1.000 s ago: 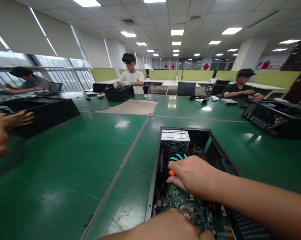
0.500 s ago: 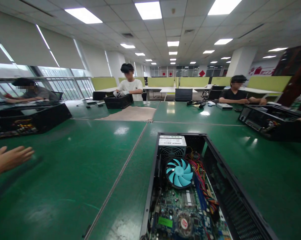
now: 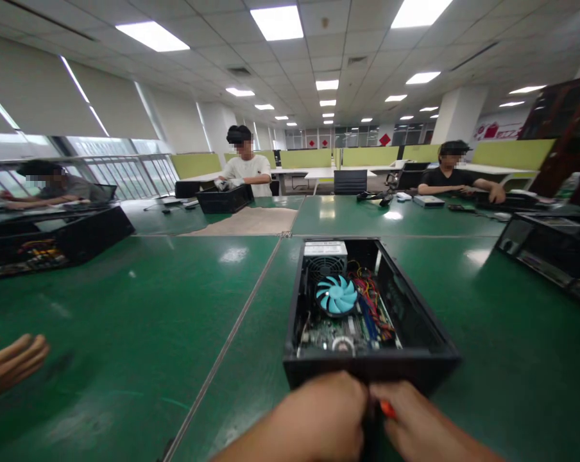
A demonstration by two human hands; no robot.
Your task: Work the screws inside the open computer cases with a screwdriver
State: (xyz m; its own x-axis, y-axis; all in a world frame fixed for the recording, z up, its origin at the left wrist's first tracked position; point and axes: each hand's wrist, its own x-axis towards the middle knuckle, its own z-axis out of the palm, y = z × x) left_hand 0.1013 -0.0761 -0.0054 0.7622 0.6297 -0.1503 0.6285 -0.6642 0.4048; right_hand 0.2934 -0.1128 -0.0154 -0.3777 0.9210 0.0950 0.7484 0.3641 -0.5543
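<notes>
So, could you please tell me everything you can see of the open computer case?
The case is a black box, seemingly metal, lid off, lying flat on the green table, its length running away from the camera. Inside are a grey power supply at the far end, a blue fan before it, red and yellow cables to the right, and a green board nearer. The left hand and right hand meet at its near wall; contact is unclear.

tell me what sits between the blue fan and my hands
In the head view, the circuit board and then the near wall of the case lie between the fan and your left hand and right hand.
</notes>
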